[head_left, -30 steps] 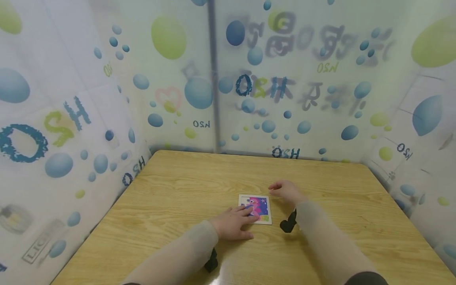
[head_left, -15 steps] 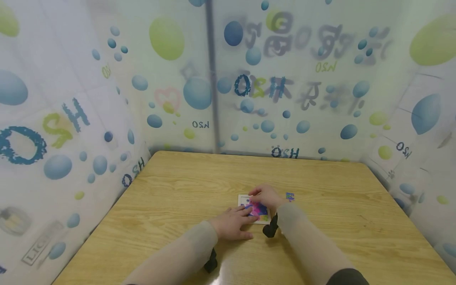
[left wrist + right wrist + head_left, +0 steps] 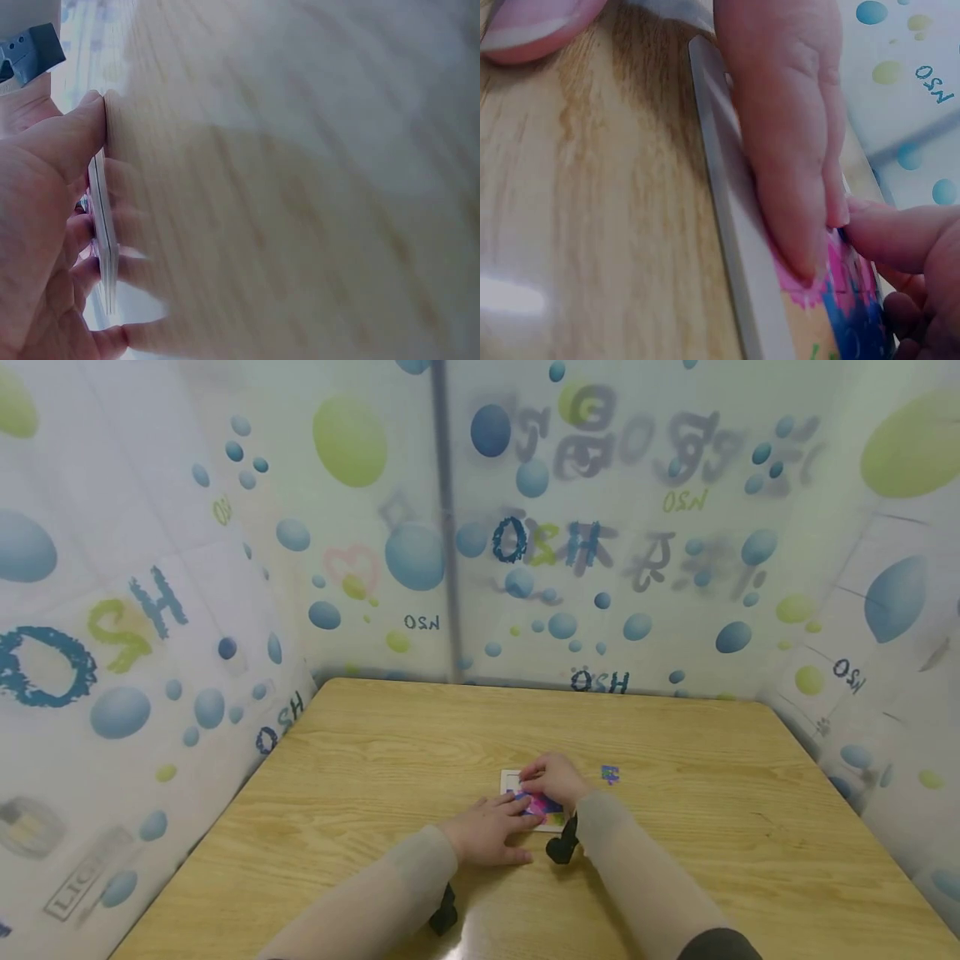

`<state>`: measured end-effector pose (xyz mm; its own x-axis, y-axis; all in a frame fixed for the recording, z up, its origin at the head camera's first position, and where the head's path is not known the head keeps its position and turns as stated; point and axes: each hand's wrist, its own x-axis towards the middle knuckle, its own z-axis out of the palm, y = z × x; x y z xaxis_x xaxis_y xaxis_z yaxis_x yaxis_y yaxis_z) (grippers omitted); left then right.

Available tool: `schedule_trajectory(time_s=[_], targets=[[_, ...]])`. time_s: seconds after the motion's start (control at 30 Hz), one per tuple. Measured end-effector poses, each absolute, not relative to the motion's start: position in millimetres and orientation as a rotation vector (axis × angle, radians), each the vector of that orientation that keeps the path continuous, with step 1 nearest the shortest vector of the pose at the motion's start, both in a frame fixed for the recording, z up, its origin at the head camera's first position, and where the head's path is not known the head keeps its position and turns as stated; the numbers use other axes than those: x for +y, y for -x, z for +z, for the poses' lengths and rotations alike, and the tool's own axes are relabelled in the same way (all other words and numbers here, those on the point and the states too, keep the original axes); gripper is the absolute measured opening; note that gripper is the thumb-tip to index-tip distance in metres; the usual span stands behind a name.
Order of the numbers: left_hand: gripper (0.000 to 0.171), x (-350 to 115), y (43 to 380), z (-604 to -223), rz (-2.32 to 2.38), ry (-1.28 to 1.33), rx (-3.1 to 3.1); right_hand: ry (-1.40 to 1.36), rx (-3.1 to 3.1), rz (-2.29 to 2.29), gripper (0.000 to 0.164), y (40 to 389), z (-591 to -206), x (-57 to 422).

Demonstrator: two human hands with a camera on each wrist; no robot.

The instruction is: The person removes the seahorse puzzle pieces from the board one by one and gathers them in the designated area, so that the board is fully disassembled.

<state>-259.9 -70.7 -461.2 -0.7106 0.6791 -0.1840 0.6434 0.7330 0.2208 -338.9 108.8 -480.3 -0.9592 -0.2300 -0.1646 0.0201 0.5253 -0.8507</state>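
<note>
A small square jigsaw puzzle in a white-edged tray lies on the table, its picture pink and blue. My left hand rests over its near left side, fingers spread on the picture and thumb on the wood. In the left wrist view, the tray's thin edge shows beside those fingers. My right hand is over the puzzle's upper part, fingers bent. Its thumb and fingertips pinch a puzzle piece at the picture's surface, mostly hidden by the fingers.
A loose blue and purple puzzle piece lies on the wooden table, right of the tray. Patterned curtains stand behind the table and along its sides. A dark wrist-camera mount hangs below the right wrist.
My right hand has moved left from beside the tray onto its upper part, uncovering the loose piece on the table. My left hand has stayed in place.
</note>
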Motion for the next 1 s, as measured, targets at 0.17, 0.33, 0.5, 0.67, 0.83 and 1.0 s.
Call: schedule_trajectory(time_s=[0.17, 0.33, 0.5, 0.67, 0.83, 1.0], targets=[[0.063, -71.2, 259.8, -460.8, 0.201, -1.049, 2.678, 0.183, 2.553, -1.379, 0.008, 339.5, -483.1, 107.9], [0.063, -72.1, 259.2, -459.9, 0.202, -1.052, 2.667, 0.157, 2.553, -1.358, 0.006, 338.5, -481.6, 106.4], [0.063, -72.2, 259.4, -460.2, 0.204, -1.057, 2.665, 0.153, 2.567, -1.318, 0.007, 338.7, -480.3, 106.2], [0.063, -71.4, 259.8, -459.8, 0.211, -1.052, 2.667, 0.145, 2.570, -1.297, 0.006, 338.1, -476.2, 104.0], [0.063, -70.7, 260.2, -459.9, 0.201, -1.051, 2.671, 0.149, 2.575, -1.278, 0.005, 337.0, -473.8, 102.6], [0.064, -70.4, 260.7, -460.6, 0.174, -1.062, 2.687, 0.153, 2.577, -1.272, 0.004, 337.2, -473.8, 102.9]])
